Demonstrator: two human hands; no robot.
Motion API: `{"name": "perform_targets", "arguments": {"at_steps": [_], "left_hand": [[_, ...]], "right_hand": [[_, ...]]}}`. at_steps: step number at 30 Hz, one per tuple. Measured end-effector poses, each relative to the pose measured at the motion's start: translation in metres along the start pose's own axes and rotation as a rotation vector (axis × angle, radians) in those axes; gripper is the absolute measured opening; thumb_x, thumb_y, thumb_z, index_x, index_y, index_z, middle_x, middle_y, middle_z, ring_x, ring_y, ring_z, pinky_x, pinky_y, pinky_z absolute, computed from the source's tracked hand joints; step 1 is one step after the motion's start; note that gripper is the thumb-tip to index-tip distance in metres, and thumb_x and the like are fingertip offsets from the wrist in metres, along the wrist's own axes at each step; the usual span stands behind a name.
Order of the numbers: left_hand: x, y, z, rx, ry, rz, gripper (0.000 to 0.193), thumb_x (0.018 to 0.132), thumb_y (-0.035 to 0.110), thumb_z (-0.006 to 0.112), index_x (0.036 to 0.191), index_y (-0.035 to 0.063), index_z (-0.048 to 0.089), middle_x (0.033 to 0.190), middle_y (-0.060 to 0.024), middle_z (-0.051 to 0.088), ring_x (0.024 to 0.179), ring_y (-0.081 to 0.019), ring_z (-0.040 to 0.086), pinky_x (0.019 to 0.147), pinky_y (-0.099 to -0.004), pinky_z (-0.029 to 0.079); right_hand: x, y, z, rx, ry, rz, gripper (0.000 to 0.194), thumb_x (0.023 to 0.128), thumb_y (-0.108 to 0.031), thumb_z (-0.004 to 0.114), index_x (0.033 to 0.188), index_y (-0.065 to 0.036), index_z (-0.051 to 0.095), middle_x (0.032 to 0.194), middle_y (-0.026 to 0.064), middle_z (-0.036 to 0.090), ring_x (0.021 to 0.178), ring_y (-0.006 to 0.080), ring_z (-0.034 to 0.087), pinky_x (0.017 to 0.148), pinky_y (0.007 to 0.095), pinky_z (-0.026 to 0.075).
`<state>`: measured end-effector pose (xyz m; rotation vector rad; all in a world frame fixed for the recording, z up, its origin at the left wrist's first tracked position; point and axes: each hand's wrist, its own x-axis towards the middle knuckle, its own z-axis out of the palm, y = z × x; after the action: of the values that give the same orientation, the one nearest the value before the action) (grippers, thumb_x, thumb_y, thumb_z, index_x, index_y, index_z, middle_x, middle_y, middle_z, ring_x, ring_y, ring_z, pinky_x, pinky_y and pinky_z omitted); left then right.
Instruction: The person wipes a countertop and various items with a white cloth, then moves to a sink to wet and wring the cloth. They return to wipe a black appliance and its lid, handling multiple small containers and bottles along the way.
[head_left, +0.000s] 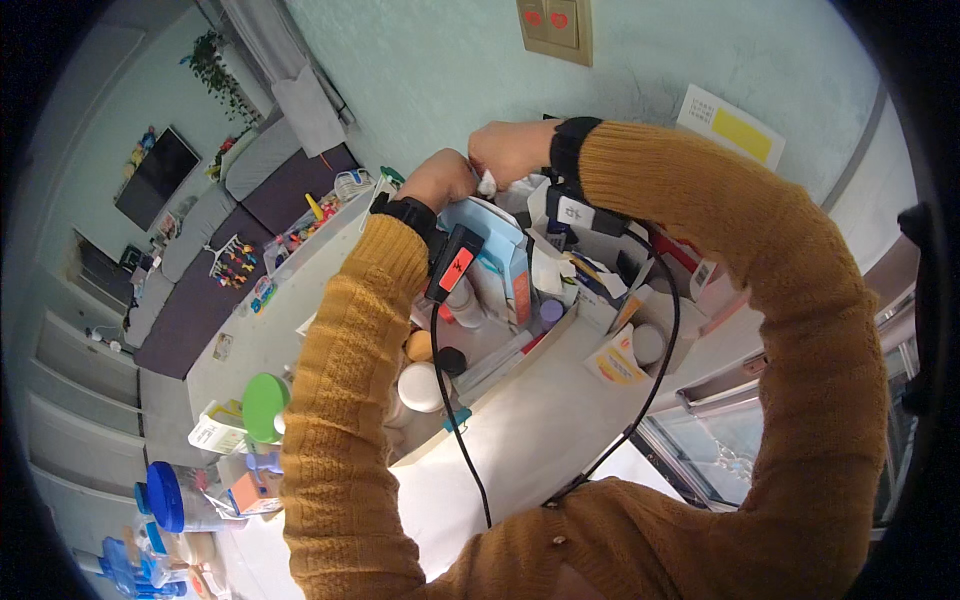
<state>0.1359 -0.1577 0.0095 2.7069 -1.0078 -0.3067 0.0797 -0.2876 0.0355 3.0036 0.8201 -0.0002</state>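
My left hand is curled above the back of an open storage box, over a light blue carton. Right beside it, my right hand is closed, knuckles up, with a small white crumpled piece showing at its fingers. The left fingertips are hidden, so what they grip does not show. Below my hands the storage box holds opened cartons, a white bottle, a tube with a lavender cap, a round white lid and a black cap.
A cable loops from the wrist devices across the white tabletop. Another carton stands to the right. Jars with green and blue lids sit at left. The wall rises close behind my hands.
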Motion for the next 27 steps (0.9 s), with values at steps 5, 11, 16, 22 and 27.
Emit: {"name": "perform_targets", "arguments": {"at_steps": [5,11,16,22,27], "left_hand": [[0.000,0.000,0.002,0.042,0.042,-0.021,0.044,0.060,0.019,0.076,0.099,0.0009,0.065,0.088,-0.0177,0.066,0.078,-0.0263,0.063,0.068,-0.0350,0.048],[-0.003,0.006,0.002,0.075,0.023,0.000,0.030,0.065,0.016,0.068,0.090,-0.0011,0.067,0.097,-0.0235,0.063,0.093,-0.0361,0.061,0.077,-0.0393,0.049],[-0.007,0.008,0.003,-0.004,0.077,0.013,0.049,0.064,0.015,0.067,0.112,0.0047,0.061,0.108,-0.0191,0.061,0.102,-0.0335,0.058,0.086,-0.0359,0.046],[-0.006,0.007,0.002,-0.024,0.022,0.004,0.058,0.063,0.015,0.067,0.120,0.0076,0.057,0.113,-0.0178,0.059,0.106,-0.0315,0.057,0.090,-0.0339,0.045],[-0.003,0.005,0.002,-0.040,0.029,0.007,0.059,0.063,0.016,0.068,0.120,0.0083,0.057,0.112,-0.0181,0.060,0.103,-0.0315,0.058,0.087,-0.0345,0.046]], "right_hand": [[0.029,0.006,0.008,-0.056,0.123,0.160,0.021,0.063,-0.011,0.069,0.080,0.003,0.067,0.079,0.0219,0.064,0.077,0.0352,0.063,0.066,0.0398,0.051],[0.026,0.012,0.005,-0.024,0.202,0.328,0.015,0.066,-0.005,0.064,0.075,0.006,0.062,0.083,0.0249,0.063,0.084,0.0376,0.062,0.071,0.0409,0.051],[0.007,0.004,-0.005,-0.114,0.139,0.399,0.016,0.068,-0.007,0.063,0.080,0.004,0.065,0.087,0.0238,0.064,0.085,0.0373,0.062,0.073,0.0410,0.051],[-0.001,-0.013,-0.013,-0.140,0.013,0.459,0.020,0.064,-0.007,0.062,0.081,0.003,0.067,0.085,0.0234,0.064,0.084,0.0360,0.063,0.071,0.0407,0.051],[-0.010,-0.021,-0.021,-0.097,-0.074,0.415,0.024,0.059,-0.009,0.062,0.078,0.004,0.067,0.080,0.0234,0.064,0.080,0.0371,0.063,0.065,0.0413,0.050]]}}
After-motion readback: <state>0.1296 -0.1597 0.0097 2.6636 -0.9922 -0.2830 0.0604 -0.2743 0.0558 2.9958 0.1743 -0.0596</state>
